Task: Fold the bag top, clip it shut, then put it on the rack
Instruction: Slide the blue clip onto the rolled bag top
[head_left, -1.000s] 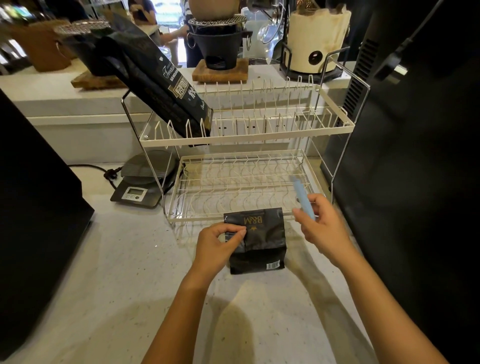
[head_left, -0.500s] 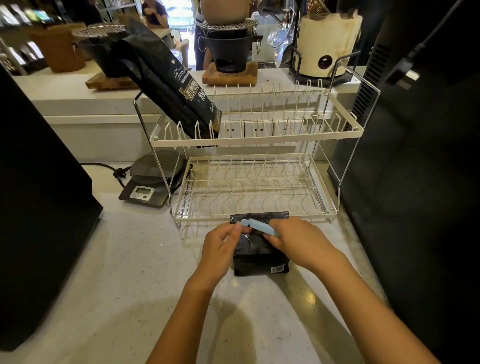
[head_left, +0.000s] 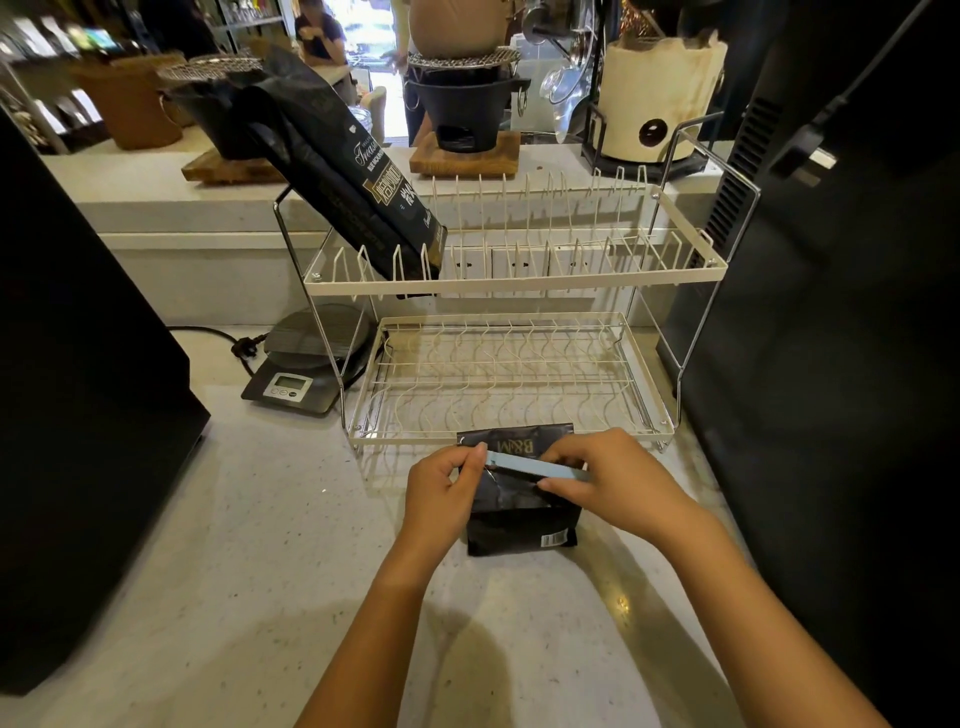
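A small black bag (head_left: 519, 514) lies flat on the pale counter just in front of the white two-tier wire rack (head_left: 514, 283). A light blue clip (head_left: 535, 467) lies across the bag's folded top. My left hand (head_left: 441, 488) pinches the clip's left end and the bag's left edge. My right hand (head_left: 618, 478) grips the clip's right end between thumb and fingers. A large black bag (head_left: 358, 192) leans on the rack's upper tier at the left.
A digital scale (head_left: 306, 364) sits left of the rack, with a cord behind it. A big black appliance (head_left: 78, 389) stands at the left and another black machine (head_left: 831, 364) at the right. A raised ledge behind holds pots, wooden boards and a cream canister (head_left: 660, 98).
My right hand brought the blue clip from beside the bag down across its folded top. My left hand shifted to pinch the clip's left end. The clip now lies nearly level.
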